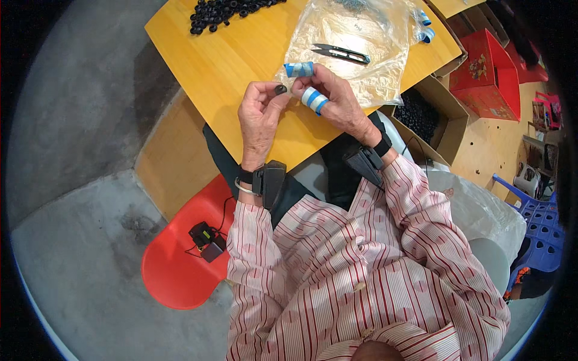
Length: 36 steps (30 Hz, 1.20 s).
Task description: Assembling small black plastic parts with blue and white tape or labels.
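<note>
My left hand is over the near part of the yellow table, its thumb and index finger closed on a small black ring-shaped piece. Just to the right is my right hand, its thumb tip close to that piece. Blue-and-white wraps cover its thumb and index finger, which stand apart; I see nothing held between them. Beyond it, black thread snips lie on a clear plastic bag.
Many small black pieces are heaped at the table's far left. More fill a cardboard box to the right, near a red box. Loose blue-and-white wraps lie far right. A red chair holding black devices stands left.
</note>
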{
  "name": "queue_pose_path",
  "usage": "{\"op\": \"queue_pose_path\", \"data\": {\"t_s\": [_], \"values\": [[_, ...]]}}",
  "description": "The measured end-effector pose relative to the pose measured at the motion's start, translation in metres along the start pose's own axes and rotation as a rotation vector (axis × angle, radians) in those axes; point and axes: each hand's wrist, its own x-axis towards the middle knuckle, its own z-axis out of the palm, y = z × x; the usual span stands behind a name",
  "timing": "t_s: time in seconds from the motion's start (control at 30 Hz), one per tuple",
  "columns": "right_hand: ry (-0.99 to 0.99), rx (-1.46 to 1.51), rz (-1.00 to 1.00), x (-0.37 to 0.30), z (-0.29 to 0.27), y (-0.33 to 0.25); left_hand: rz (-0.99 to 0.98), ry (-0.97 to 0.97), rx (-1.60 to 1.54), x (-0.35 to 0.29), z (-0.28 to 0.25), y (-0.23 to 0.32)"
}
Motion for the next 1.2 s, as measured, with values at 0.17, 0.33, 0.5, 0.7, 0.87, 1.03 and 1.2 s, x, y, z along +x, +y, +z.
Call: {"op": "queue_pose_path", "data": {"t_s": [0.17, 0.33, 0.5, 0.7, 0.87, 1.03, 1.2], "values": [[0.078, 0.105, -0.042, 0.001, -0.001, 0.007, 0.053, 0.07, 0.048, 0.0, 0.003, -0.005], [0.072, 0.147, -0.024, 0.001, -0.001, 0.008, 0.16, 0.07, 0.343, -0.002, 0.009, -0.006], [0.082, 0.103, -0.038, 0.001, 0.0, 0.01, 0.161, 0.067, 0.449, -0.002, 0.011, -0.003], [0.117, -0.014, -0.083, 0.001, 0.0, 0.01, 0.155, 0.084, 0.42, -0.002, 0.01, -0.004], [0.127, 0.002, -0.097, 0.001, 0.003, 0.01, 0.172, 0.084, 0.452, -0.003, 0.012, 0.0], [0.139, -0.079, -0.146, 0.0, 0.005, 0.012, 0.157, 0.077, 0.469, -0.004, 0.012, 0.0], [0.152, -0.226, -0.209, 0.002, 0.006, 0.018, 0.189, 0.098, 0.483, -0.003, 0.01, -0.002]]}}
